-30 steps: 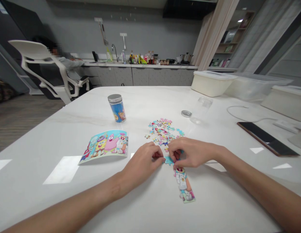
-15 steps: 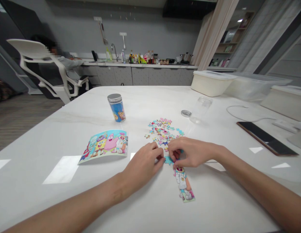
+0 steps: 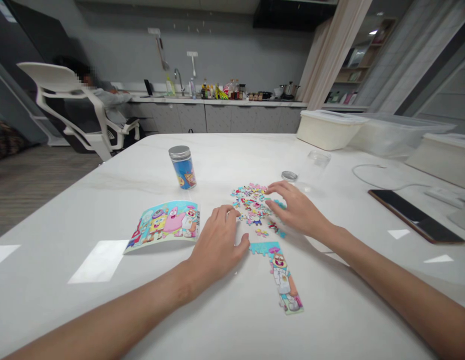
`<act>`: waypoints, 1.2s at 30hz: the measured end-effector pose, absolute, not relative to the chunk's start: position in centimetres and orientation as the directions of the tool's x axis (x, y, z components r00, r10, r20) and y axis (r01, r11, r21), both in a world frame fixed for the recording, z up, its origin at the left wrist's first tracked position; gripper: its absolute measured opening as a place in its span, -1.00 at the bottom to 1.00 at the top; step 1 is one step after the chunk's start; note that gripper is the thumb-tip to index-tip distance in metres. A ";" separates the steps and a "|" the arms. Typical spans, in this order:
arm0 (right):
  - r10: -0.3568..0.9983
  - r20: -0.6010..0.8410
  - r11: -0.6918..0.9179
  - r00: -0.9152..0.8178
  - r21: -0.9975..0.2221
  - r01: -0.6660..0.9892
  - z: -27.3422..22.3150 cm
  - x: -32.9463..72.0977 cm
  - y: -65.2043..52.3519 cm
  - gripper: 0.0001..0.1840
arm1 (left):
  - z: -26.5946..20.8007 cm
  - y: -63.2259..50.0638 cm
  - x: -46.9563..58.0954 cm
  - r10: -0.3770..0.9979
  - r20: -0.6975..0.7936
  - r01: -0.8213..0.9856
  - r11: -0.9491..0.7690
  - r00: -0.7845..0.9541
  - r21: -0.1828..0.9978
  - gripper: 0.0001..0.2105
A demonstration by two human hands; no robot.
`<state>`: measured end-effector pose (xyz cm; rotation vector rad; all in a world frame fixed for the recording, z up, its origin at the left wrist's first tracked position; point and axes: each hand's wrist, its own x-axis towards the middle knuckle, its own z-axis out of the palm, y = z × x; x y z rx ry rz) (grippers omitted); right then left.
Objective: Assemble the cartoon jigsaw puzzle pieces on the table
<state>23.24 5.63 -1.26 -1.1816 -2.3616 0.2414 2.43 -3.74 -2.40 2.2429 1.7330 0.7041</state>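
Several loose jigsaw pieces [image 3: 251,202] lie in a colourful pile on the white table [image 3: 161,310]. Nearer to me is a joined strip of puzzle [image 3: 283,280], bent like an L, with a blue top edge and a cartoon figure down its side. My left hand [image 3: 219,240] is at the left end of the blue edge, thumb and fingers apart, nothing seen in it. Over the right side of the pile hovers my right hand [image 3: 294,207], its fingers parted and empty. A curved picture sheet [image 3: 165,225] with cartoon characters lies left of my left hand.
A blue-filled jar with a metal lid [image 3: 183,167] stands behind the sheet. Right of the pile are a loose lid [image 3: 289,176] and a clear jar [image 3: 315,167]. Farther right lie a phone [image 3: 414,215], a cable and storage boxes [image 3: 330,131]. A person sits on a white chair [image 3: 54,75].
My right hand has left the puzzle strip and moved up to the pile, its fingers opening. My left hand has spread its fingers. The blue top edge now shows fully.
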 end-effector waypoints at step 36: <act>0.740 0.078 0.630 -0.668 -0.428 0.648 -3.7 23.7 6.3 -0.32 | -2.5 -4.2 2.6 0.930 0.078 0.893 -0.368 0.360 0.259 -0.52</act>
